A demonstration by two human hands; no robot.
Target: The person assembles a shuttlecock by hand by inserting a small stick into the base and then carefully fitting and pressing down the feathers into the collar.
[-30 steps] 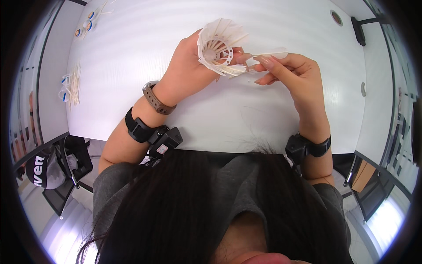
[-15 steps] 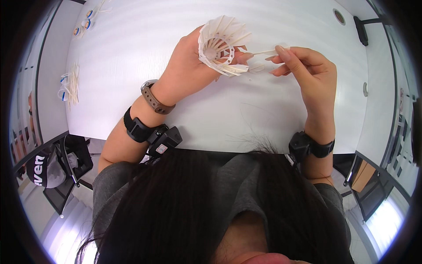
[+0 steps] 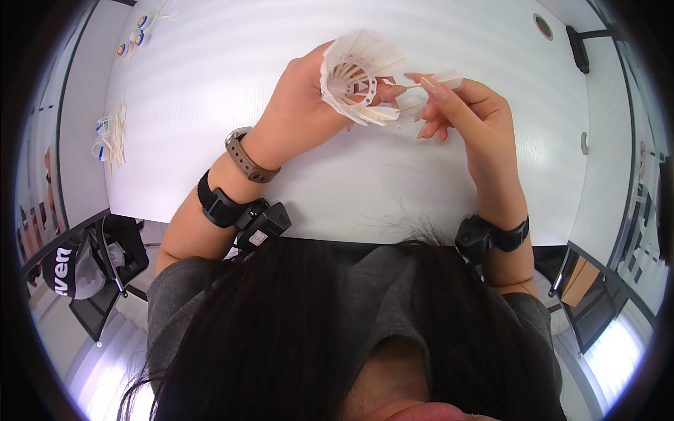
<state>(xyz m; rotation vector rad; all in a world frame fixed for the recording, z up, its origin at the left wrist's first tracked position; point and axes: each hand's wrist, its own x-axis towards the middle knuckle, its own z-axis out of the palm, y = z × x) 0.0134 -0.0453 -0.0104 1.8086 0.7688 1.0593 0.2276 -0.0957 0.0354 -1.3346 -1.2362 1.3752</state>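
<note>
My left hand (image 3: 300, 102) is closed around a white feather shuttlecock (image 3: 361, 50). Its open feathered end faces up, showing a white ring with holes and thin shafts inside; gaps show on its right side. Between the thumb and fingers of my right hand (image 3: 484, 116), a single white feather (image 3: 449, 78) is pinched, vane to the right. The feather's thin quill points left and reaches my left fingertips beside the shuttlecock; whether it touches them I cannot tell. Below it, a loose feather (image 3: 413, 107) appears on or just above the table, partly behind my right fingers.
On the white table (image 3: 351, 196), a bundle of thin pale sticks or shafts (image 3: 119, 137) lies far left beside blue-banded white pieces (image 3: 102, 151). Several round blue-rimmed pieces (image 3: 140, 38) sit at the back left. A round grommet (image 3: 542, 27) is at the back right.
My right hand has moved left toward the shuttlecock with the feather, and more of the vane now shows. The shuttlecock has tilted slightly in my left hand.
</note>
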